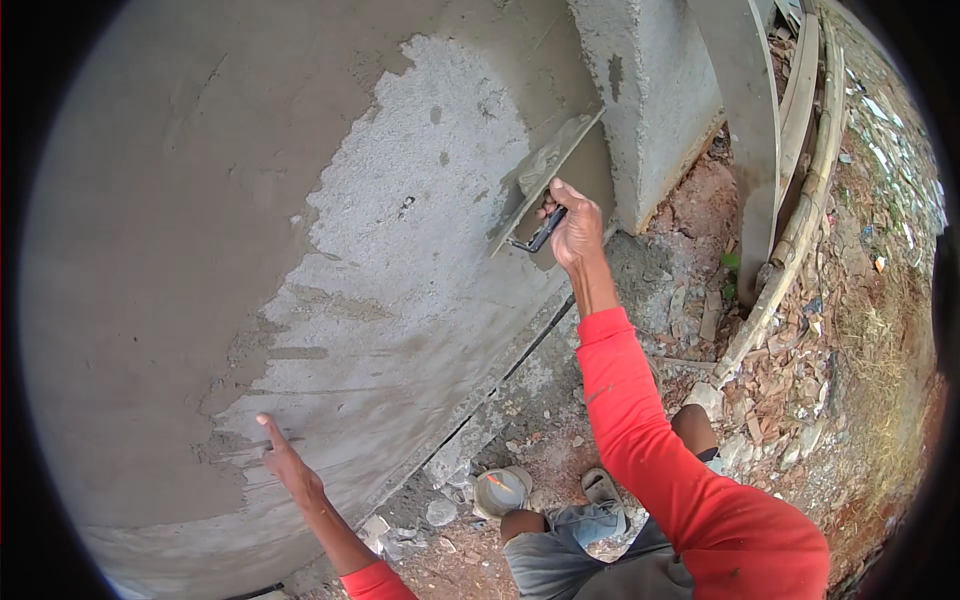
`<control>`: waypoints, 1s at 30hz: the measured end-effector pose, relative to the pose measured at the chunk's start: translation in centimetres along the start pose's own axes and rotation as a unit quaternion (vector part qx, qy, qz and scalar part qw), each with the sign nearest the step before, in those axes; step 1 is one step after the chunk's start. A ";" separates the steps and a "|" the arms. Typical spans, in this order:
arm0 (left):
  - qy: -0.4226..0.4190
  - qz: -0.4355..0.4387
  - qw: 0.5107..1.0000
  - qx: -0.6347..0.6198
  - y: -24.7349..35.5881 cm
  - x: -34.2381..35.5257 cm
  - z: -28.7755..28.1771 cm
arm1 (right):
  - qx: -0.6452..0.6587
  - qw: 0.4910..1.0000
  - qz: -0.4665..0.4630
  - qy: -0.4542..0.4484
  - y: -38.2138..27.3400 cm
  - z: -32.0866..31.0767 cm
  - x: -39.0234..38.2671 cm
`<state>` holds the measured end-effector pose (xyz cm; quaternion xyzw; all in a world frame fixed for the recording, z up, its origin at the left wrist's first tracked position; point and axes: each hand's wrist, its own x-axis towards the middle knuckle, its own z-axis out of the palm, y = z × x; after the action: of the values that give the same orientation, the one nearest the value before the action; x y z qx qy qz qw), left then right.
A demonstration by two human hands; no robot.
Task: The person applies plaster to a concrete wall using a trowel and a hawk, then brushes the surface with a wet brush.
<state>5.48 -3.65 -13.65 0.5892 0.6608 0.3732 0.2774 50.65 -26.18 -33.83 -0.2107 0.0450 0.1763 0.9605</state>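
Trowel (526, 210) is up in front of the wall (120, 300), near its right end, just beside the concrete column (672, 110). Blade on a slant, upper end toward the column. Wet mortar (541, 168) is piled on the face turned away from the grip. From here I can't tell if the blade touches the wall.

Right hand (578, 228) has it: fingers wrapped round the dark handle (546, 229), thumb laid along it toward the blade.

Left hand (287, 464) is low at the wall, holding nothing. Index finger straight out, the others folded in and partly hidden. Fingertip is close to the ragged edge of the plaster; can't tell if it makes contact.

Wall is two-tone: darker plaster on the left and along the top, pale rough patch (415, 190) in the middle.

Below, near the person's legs: bucket (483, 506) with cloudy liquid and an orange-red streak in it, clear plastic (440, 513) to its left, sandal (600, 487) to its right.

Right side: curved board (750, 130), bamboo pole (808, 205), broken rubble (770, 415), then scattered scraps; any print on those is too small to read.
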 end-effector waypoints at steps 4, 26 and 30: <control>-0.023 0.061 0.997 0.040 -0.6 0.9 1.0 | -0.043 0.997 -0.018 0.057 -2.7 7.4 -1.2; -0.118 0.040 0.988 0.091 -1.7 0.8 -1.5 | -0.181 0.955 -0.153 0.181 -8.0 26.4 -10.3; -0.168 0.049 0.963 0.205 -8.2 -1.5 -3.7 | -0.090 0.942 0.034 0.320 -4.8 14.8 -5.1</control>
<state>-1.98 -5.92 -18.41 0.7194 0.6373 0.1386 0.2392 47.77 -25.67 -17.72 -0.3404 0.3412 0.1351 0.8657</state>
